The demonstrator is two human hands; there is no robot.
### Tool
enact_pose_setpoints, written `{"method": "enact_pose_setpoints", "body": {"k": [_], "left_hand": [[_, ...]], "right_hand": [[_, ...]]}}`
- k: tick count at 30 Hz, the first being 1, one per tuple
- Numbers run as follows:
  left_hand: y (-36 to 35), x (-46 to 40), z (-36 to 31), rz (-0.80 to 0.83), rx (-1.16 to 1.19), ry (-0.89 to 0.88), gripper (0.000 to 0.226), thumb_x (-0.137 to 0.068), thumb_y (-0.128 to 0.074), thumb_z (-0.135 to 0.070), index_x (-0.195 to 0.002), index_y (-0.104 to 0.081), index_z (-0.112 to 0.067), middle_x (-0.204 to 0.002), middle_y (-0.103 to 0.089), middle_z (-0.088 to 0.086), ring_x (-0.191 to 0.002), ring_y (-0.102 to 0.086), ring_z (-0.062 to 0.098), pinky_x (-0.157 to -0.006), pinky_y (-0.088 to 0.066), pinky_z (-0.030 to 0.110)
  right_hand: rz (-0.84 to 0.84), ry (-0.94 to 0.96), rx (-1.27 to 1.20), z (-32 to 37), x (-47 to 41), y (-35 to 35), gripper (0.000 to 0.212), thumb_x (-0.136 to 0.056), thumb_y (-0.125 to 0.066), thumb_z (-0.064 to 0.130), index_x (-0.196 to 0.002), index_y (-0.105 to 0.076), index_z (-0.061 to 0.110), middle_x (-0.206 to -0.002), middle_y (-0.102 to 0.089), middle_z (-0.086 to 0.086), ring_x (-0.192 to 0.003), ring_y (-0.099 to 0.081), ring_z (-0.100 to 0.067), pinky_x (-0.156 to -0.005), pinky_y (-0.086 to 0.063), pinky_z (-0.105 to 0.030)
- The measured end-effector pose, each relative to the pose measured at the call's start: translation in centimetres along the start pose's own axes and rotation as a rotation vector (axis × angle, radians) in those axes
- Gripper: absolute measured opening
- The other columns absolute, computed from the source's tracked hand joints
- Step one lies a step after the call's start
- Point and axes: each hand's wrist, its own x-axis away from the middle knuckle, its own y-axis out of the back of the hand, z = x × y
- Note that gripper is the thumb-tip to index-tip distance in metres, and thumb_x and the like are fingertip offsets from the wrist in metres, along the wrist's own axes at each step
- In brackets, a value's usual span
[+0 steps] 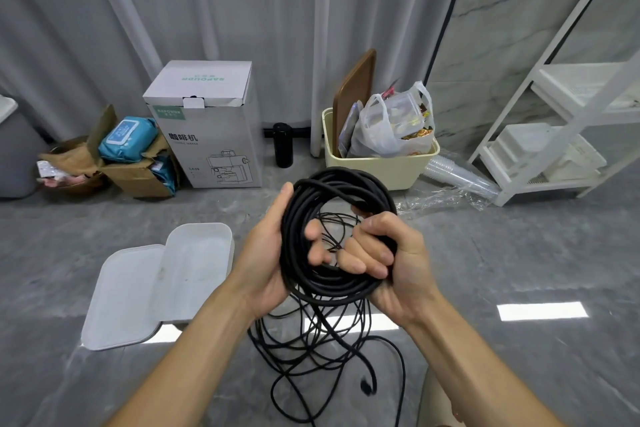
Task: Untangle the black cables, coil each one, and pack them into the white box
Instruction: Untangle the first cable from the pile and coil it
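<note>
Both hands grip a coiled black cable [341,184]: left hand [268,253] wraps its left side, right hand [391,260] apparently clenches its lower right, above the tangle [322,347].

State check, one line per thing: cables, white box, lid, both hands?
Coiled cable: looped, held in both hands.
Loose cables: tangled on the floor.
White box: open, nothing visible inside.
Lid: off, beside the box.
Left hand: grips coil.
Right hand: grips coil.
</note>
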Motion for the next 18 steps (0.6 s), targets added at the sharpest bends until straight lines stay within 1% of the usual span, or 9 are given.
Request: {"method": "enact_pose_setpoints", "body": {"k": [1, 3, 5, 7, 8, 11, 14, 16, 18], "left_hand": [[0.0, -0.2, 0.0, -0.024, 0.043, -0.027, 0.053, -0.094, -0.038, -0.055, -0.078, -0.073, -0.018, -0.045, -0.04, -0.004, -0.043, -0.036, 0.016, -0.051, -0.048, 0.025], [0.2, -0.4, 0.1, -0.085, 0.046, -0.055, 0.056, -0.098, -0.038, -0.053, -0.07, -0.07, -0.016, -0.042, -0.031, -0.005, -0.043, -0.026, 0.016, -0.051, -0.044, 0.026], [0.4, -0.5, -0.1, -0.138, 0.029, -0.076, 0.053, -0.098, -0.042, -0.05, -0.075, -0.069, -0.011, -0.043, -0.027, -0.005, -0.04, -0.024, 0.014, -0.046, -0.043, 0.025], [0.7, -0.4, -0.6, -0.166, 0.026, -0.083, 0.044, -0.094, -0.049, -0.047, -0.082, -0.067, -0.009, -0.045, -0.027, -0.006, -0.034, -0.022, 0.011, -0.041, -0.04, 0.025], [0.8, -0.3, -1.0, -0.177, 0.011, -0.081, 0.041, -0.092, -0.052, -0.047, -0.086, -0.065, -0.009, -0.045, -0.027, -0.006, -0.033, -0.022, 0.01, -0.039, -0.039, 0.025], [1.3, 0.1, -1.8, -0.189, -0.128, -0.071, 0.038, -0.097, -0.051, -0.045, -0.092, -0.061, -0.009, -0.046, -0.028, -0.004, -0.031, -0.021, 0.01, -0.038, -0.036, 0.024], [1.3, 0.6, -1.9, -0.151, -0.307, -0.027, 0.039, -0.099, -0.048, -0.044, -0.087, -0.067, -0.012, -0.049, -0.031, -0.001, -0.034, -0.02, 0.011, -0.04, -0.035, 0.024], [1.2, 0.6, -1.5, -0.099, -0.404, 0.002, 0.04, -0.101, -0.046, -0.045, -0.081, -0.072, -0.022, -0.05, -0.033, 0.0, -0.036, -0.02, 0.011, -0.042, -0.034, 0.024], [0.9, 0.6, -1.2, -0.045, -0.467, 0.024, 0.04, -0.101, -0.044, -0.046, -0.079, -0.073, -0.028, -0.051, -0.035, 0.001, -0.036, -0.022, 0.012, -0.043, -0.033, 0.024]], "right_hand": [[0.006, 0.002, 0.047, -0.2, 0.0, 0.0, 0.042, -0.076, -0.048, 0.009, -0.038, -0.033, 0.018, -0.034, -0.026, 0.002, -0.037, -0.032, -0.013, -0.053, -0.047, -0.023], [0.005, 0.014, 0.185, -0.5, 0.0, 0.1, 0.039, -0.077, -0.049, 0.012, -0.04, -0.036, 0.015, -0.041, -0.032, -0.004, -0.047, -0.038, -0.018, -0.061, -0.049, -0.026], [-0.004, 0.013, 0.323, -0.6, -0.1, 0.6, 0.029, -0.077, -0.05, 0.015, -0.049, -0.044, 0.009, -0.053, -0.039, -0.011, -0.055, -0.047, -0.02, -0.062, -0.049, -0.026], [0.014, -0.011, 0.355, -0.3, -0.1, 0.8, 0.009, -0.078, -0.054, 0.012, -0.074, -0.056, 0.005, -0.059, -0.048, -0.014, -0.063, -0.059, -0.021, -0.061, -0.051, -0.028], [0.035, -0.038, 0.355, -0.1, -0.1, 1.1, 0.011, -0.078, -0.057, 0.011, -0.086, -0.059, 0.005, -0.063, -0.056, -0.012, -0.069, -0.064, -0.023, -0.063, -0.053, -0.029], [0.125, -0.142, 0.389, 1.0, -0.1, 1.6, 0.036, -0.074, -0.071, 0.01, -0.108, -0.063, 0.005, -0.095, -0.071, -0.013, -0.092, -0.07, -0.029, -0.078, -0.057, -0.033], [0.176, -0.143, 0.486, 2.1, -0.5, 2.1, 0.076, -0.064, -0.086, 0.029, -0.132, -0.056, 0.012, -0.122, -0.067, -0.01, -0.11, -0.066, -0.031, -0.09, -0.053, -0.035], [0.126, -0.125, 0.614, 2.6, -0.7, 1.8, 0.073, -0.065, -0.085, 0.035, -0.13, -0.057, 0.016, -0.118, -0.07, -0.007, -0.11, -0.067, -0.029, -0.096, -0.049, -0.037], [0.071, -0.111, 0.73, 2.7, -0.7, 1.2, 0.051, -0.073, -0.082, 0.032, -0.117, -0.063, 0.015, -0.101, -0.073, -0.006, -0.092, -0.072, -0.026, -0.089, -0.052, -0.036]]}}
